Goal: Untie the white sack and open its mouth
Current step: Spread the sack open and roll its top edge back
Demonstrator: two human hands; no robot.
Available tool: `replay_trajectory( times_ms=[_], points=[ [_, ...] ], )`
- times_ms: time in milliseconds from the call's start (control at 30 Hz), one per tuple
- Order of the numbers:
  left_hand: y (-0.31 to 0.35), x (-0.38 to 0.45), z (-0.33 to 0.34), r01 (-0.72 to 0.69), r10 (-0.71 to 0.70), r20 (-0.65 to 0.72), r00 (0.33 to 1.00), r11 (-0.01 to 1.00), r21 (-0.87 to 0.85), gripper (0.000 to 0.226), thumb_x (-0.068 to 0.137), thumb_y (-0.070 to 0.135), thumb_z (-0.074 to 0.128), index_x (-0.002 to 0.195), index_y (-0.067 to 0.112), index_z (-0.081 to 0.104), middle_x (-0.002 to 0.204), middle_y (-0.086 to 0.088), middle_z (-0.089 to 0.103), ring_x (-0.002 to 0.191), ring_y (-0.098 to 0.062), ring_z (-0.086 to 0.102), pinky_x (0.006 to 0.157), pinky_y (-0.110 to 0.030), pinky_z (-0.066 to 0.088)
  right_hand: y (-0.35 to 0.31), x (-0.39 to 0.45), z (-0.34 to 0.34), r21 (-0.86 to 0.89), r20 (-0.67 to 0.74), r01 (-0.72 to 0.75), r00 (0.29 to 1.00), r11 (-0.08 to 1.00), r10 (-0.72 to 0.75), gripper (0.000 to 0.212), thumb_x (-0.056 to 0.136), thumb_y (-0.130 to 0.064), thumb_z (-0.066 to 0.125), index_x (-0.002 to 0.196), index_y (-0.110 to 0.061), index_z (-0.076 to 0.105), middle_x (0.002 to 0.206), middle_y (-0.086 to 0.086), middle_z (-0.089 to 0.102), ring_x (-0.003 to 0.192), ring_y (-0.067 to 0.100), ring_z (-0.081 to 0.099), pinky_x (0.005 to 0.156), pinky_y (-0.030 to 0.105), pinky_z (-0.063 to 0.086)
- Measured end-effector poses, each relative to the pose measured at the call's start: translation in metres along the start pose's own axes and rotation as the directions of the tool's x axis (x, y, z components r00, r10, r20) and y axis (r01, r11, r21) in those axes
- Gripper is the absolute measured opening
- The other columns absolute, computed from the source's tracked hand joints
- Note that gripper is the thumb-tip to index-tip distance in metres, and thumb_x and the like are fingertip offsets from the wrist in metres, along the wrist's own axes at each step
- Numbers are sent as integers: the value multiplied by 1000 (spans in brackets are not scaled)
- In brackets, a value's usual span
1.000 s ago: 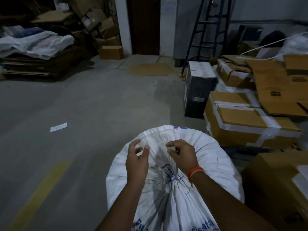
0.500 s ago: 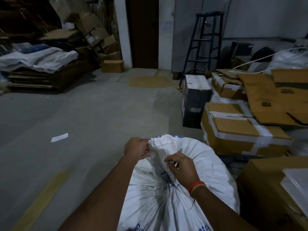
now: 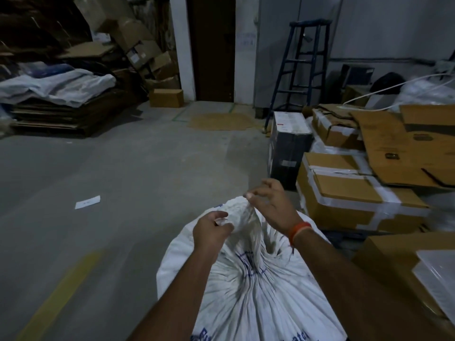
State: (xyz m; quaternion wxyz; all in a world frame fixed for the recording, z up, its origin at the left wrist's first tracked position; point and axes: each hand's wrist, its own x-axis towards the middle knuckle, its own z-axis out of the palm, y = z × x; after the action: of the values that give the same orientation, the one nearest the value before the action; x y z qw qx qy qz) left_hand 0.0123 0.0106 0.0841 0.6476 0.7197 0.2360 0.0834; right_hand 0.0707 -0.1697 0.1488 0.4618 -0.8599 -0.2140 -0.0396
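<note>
Head view: white sack (image 3: 253, 291) stands on the floor (image 3: 123, 193) right below the camera, neck gathered into tight pleats that run up to a bunched tuft (image 3: 237, 210) at the top. Mouth isn't open yet. No cord or knot can be made out in the tuft; too small and dim to tell.

Left hand (image 3: 209, 230) is closed, pinching the tuft's near-left side. Right hand (image 3: 273, 205), w/ an orange band (image 3: 299, 230) at the wrist, pinches the tuft's top between thumb and fingers, pulling up and to the right.

Step in hand, prob.: loosening the tie/gathers, untying not done. Next likely calls for holding the neck steady w/ left hand, working the binding free w/ right, then spreading the rim apart.

Taped boxes (image 3: 344, 193) sit just beside the sack on the right; ladder (image 3: 302, 70) well behind.
</note>
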Motion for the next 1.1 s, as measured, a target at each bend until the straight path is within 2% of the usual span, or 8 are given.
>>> replay_trajectory(
  times_ms=[100,200,300,400,533,667,867,1100],
  points=[
    [10,-25,4,-52,49,40,998,996,68,39,68,21,84,105,30,76,102,5,73,96,-21,72,95,-46,61,-10,26,6,-281,199,-5,978,960,63,22,91,-43,69,106,-30,78,139,6,57,136,23,47,108,39,40],
    [6,-38,6,-66,60,68,996,993,96,49,73,13,85,120,23,74,108,10,68,107,-15,67,100,-44,59,-15,36,12,-387,317,-39,933,921,173,23,87,-26,76,109,-22,78,129,1,68,119,21,63,101,32,48],
    [2,-49,2,-53,51,20,999,990,131,54,72,12,87,124,17,72,111,7,67,111,-17,66,103,-38,56,-7,28,7,-459,294,-83,925,885,239,35,84,-7,75,116,-21,77,133,1,66,122,20,61,109,31,45],
    [-8,-65,-5,-54,63,-44,997,983,175,57,70,19,89,124,18,71,114,1,69,111,-21,67,101,-39,56,8,-2,-12,-475,256,-100,935,874,246,39,83,-14,76,119,-27,74,138,1,64,123,21,59,108,29,42],
    [-30,-98,-7,-66,79,-59,995,978,196,64,65,27,83,127,18,69,124,-6,69,112,-25,68,99,-41,57,34,-73,-31,-343,206,-168,946,924,248,46,80,-19,80,125,-28,71,133,0,64,126,20,56,100,18,35],
    [-53,-131,-5,-106,124,-58,991,963,249,72,63,33,75,132,17,64,128,-8,64,116,-25,64,99,-38,55,58,-147,-27,-77,59,-272,959,959,277,48,75,-13,86,118,-31,73,121,-8,71,119,13,64,101,23,46],
    [-85,-179,-6,-108,139,-53,989,918,382,60,76,9,81,133,9,60,124,-6,51,102,-14,49,84,-21,38,70,-228,-6,50,-138,-390,909,919,393,52,77,-12,85,126,-20,71,117,-9,69,112,8,61,99,22,46],
    [-148,-215,-30,5,42,-71,997,830,557,76,78,15,82,146,7,50,142,-21,47,120,-39,59,98,-38,51,81,-307,41,92,-92,-556,821,826,563,51,80,-8,82,128,-10,68,114,-6,61,111,12,56,98,18,40]
  ],
)
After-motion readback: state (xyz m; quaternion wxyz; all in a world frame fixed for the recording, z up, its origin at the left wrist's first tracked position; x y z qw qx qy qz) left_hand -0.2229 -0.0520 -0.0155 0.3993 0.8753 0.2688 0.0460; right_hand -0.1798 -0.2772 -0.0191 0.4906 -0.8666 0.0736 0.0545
